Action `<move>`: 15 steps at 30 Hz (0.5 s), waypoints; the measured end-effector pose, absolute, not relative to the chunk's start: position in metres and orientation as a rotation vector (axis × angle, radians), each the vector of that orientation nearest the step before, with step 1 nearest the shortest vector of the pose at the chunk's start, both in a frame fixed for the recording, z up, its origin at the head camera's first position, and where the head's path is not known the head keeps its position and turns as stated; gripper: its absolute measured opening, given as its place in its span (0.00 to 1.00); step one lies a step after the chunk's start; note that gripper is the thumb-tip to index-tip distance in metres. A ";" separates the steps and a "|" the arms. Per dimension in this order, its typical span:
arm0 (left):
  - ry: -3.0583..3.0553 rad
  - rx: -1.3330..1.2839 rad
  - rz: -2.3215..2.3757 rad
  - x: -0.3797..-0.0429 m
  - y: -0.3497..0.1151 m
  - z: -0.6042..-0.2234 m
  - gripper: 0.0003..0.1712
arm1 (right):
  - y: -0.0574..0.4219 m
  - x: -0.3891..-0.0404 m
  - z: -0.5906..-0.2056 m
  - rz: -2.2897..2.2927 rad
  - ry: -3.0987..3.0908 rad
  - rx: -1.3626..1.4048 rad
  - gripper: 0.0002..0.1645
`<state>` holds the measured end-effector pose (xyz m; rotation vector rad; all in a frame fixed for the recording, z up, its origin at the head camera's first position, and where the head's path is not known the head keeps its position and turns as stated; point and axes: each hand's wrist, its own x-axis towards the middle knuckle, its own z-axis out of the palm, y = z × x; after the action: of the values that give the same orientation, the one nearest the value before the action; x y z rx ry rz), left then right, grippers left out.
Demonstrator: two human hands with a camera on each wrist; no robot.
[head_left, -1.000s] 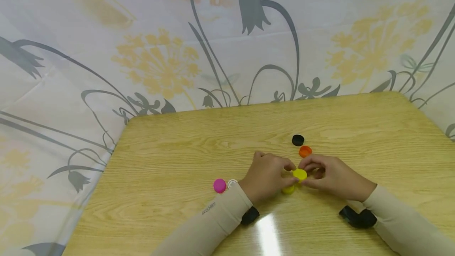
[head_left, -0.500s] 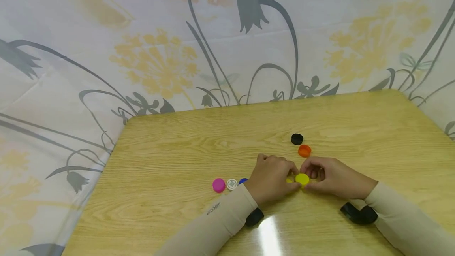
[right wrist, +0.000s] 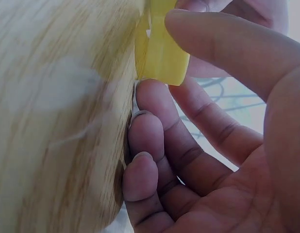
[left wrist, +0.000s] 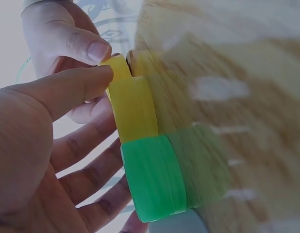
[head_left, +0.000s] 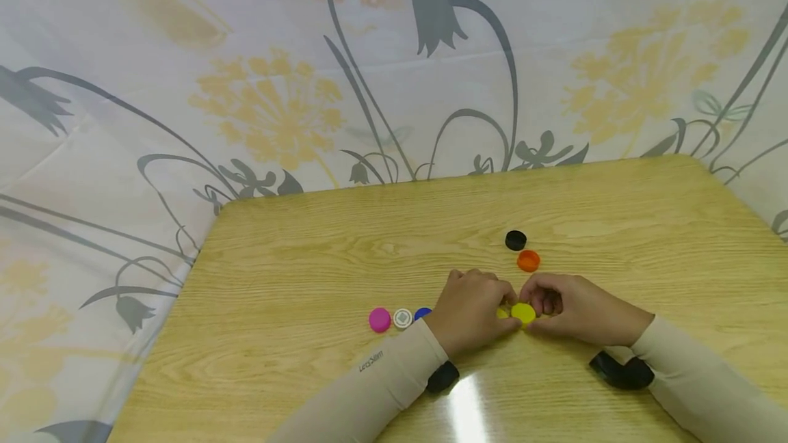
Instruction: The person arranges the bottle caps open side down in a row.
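Observation:
A yellow bottle cap (head_left: 523, 314) is low at the table, between the fingertips of both hands. My left hand (head_left: 470, 313) pinches its left side with thumb and index finger. From the other side my right hand (head_left: 581, 313) pinches the same cap, its other fingers curled in the right wrist view. A second yellow cap (left wrist: 135, 108) lies beside it, mostly behind the left fingers in the head view. Touching that one is a green cap (left wrist: 155, 177), which the left hand hides from the head camera.
Left of the hands, a pink cap (head_left: 379, 320), a white cap (head_left: 403, 318) and a partly covered blue cap (head_left: 423, 314) lie in a row. Farther back are a black cap (head_left: 516, 240) and an orange cap (head_left: 528, 260) on the wooden table (head_left: 295, 258).
The held yellow cap has come down and slightly right, from above the other yellow cap to beside it. My left hand shifted right, uncovering the white and blue caps.

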<state>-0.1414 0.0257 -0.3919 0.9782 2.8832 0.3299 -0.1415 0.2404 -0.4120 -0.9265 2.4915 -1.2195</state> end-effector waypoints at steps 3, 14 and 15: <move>2.888 0.979 0.316 -0.141 0.026 -0.392 0.15 | 0.241 -0.142 -0.412 -1.214 2.498 -0.941 0.15; 2.885 0.992 0.294 -0.140 0.027 -0.392 0.15 | 0.241 -0.142 -0.412 -1.209 2.483 -0.915 0.14; 2.886 0.994 0.295 -0.140 0.027 -0.392 0.15 | 0.241 -0.142 -0.411 -1.209 2.482 -0.907 0.14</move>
<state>-0.1402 0.0268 -0.3920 0.9940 2.8859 0.2950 -0.1415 0.2413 -0.4115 -0.9072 2.4818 -1.2086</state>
